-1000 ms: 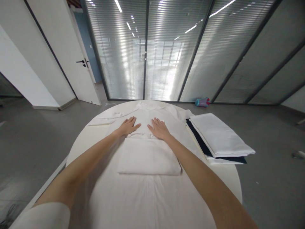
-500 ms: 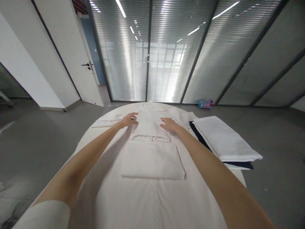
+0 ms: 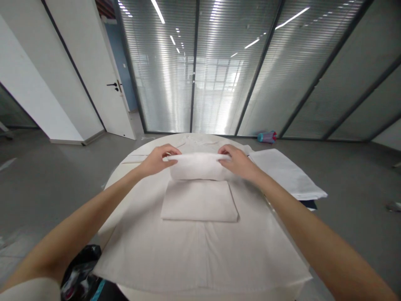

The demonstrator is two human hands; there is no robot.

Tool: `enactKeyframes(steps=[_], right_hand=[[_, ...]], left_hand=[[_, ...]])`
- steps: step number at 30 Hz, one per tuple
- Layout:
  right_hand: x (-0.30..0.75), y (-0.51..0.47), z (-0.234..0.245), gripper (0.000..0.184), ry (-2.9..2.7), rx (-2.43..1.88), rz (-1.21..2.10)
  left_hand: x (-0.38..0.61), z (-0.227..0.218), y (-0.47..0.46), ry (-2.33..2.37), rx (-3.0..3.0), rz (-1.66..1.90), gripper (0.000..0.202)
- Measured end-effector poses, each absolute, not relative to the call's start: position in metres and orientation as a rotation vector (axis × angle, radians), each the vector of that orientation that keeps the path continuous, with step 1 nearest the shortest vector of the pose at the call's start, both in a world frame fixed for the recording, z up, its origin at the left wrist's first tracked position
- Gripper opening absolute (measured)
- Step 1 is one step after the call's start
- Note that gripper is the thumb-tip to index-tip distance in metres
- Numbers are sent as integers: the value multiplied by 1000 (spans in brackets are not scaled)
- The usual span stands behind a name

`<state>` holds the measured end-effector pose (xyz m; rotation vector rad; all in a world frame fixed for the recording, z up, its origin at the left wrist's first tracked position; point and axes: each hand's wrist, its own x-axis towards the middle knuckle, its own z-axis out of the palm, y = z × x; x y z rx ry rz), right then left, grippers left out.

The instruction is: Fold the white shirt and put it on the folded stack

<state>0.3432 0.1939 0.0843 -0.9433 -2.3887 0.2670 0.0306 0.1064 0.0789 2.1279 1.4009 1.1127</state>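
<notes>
A large white collared garment (image 3: pixel 188 255) is spread over a round table, its collar end on the far side. On its middle lies a flat, folded white rectangle of cloth (image 3: pixel 200 202). Just beyond that, a white cloth panel (image 3: pixel 197 167) stands raised between my hands, its upper edge lifted. My left hand (image 3: pixel 161 159) pinches the panel's left corner, thumb toward me. At the opposite corner my right hand (image 3: pixel 236 161) grips the same edge between thumb and fingers. What lies behind the raised panel is partly hidden.
On the right side of the table sits a stack of folded white cloth (image 3: pixel 286 173) with a dark piece (image 3: pixel 309 204) under it. A black bag (image 3: pixel 84 271) is on the floor at lower left. A blue and red object (image 3: pixel 267 137) lies by the glass partition (image 3: pixel 219 83).
Both hands have closed on the cloth and lifted its edge; before, they were apart from each other over the far part. The view has shifted, showing the near hem and black bag.
</notes>
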Motion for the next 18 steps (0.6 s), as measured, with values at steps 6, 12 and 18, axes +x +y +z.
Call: enactKeyframes(steps=[6, 12, 18], right_hand=[[375, 98, 60, 24, -2641, -750, -39], [383, 62, -3, 29, -2628, -616, -415], [385, 56, -20, 23, -2528, -555, -490]], left_hand=[[47, 46, 23, 1266, 2624, 738, 29], [52, 3, -2, 1243, 2915, 487, 45], [59, 13, -11, 1245, 2987, 476, 36]])
